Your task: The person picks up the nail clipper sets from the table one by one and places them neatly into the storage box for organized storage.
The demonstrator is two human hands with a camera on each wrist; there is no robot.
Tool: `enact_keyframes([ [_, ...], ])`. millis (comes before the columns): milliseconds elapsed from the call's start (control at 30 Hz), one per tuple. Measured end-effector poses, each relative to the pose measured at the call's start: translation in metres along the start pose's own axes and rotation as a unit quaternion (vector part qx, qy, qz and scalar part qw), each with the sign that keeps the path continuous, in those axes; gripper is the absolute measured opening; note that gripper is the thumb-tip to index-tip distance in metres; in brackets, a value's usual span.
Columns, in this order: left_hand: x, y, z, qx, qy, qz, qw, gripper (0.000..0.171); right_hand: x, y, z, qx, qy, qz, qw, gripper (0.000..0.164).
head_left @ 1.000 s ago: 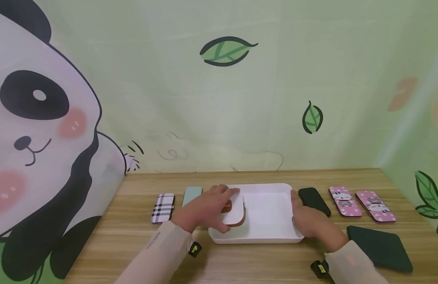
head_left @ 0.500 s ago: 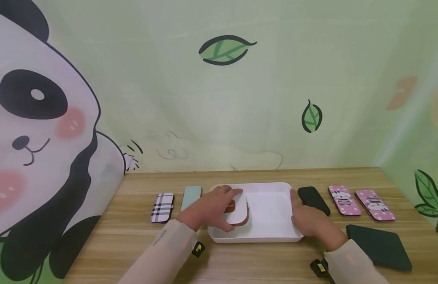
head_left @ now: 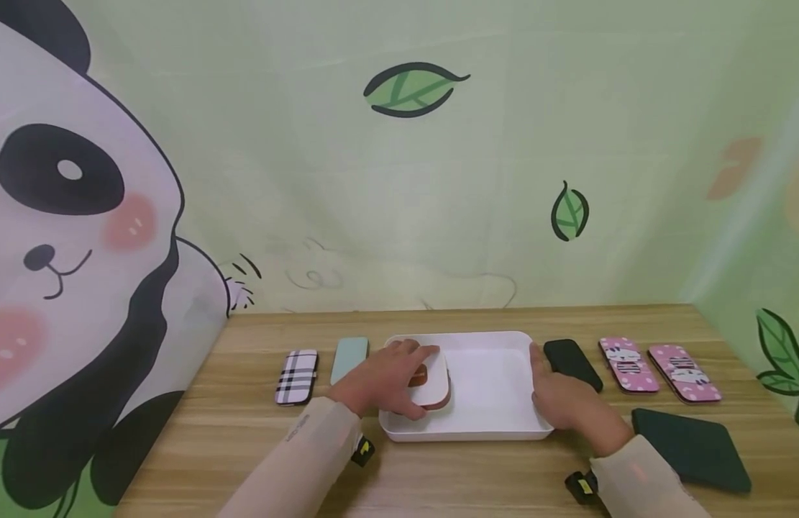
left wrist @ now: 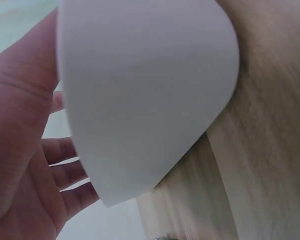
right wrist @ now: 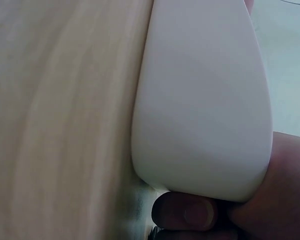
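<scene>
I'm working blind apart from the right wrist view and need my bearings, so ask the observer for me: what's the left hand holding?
Observer: The left hand holds a squarish, white-topped box.

Operator: Whereabouts is it against the white tray?

Observer: At the tray's left end, though I can't tell whether it touches the bottom.

Operator: And what lies closest to the tray on the right side?

Observer: A flat black item, with two pink patterned cases farther right.
</scene>
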State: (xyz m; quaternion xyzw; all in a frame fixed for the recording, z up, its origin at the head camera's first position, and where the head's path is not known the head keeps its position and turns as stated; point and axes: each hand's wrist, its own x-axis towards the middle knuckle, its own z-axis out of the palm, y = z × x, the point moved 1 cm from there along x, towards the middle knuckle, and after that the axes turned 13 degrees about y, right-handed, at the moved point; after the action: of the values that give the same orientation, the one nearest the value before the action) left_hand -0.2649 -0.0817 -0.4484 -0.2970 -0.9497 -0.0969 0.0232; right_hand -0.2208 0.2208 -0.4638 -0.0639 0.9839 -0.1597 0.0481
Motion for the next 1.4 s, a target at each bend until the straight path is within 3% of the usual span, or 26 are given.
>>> enact_keyframes([
  [633, 0.007, -0.004, 0.012, 0.041, -0.021, -0.002, 0.9989, 0.099, 0.001, -0.001, 0.0, 0.006, -0.003, 0.012, 1.0, 0.079],
  [1400, 0.009, -0.011, 0.018, 0.021, -0.013, -0.001, 0.9997, 0.09, 0.002, 0.002, 0.001, 0.01, -0.005, 0.011, 1.0, 0.078],
])
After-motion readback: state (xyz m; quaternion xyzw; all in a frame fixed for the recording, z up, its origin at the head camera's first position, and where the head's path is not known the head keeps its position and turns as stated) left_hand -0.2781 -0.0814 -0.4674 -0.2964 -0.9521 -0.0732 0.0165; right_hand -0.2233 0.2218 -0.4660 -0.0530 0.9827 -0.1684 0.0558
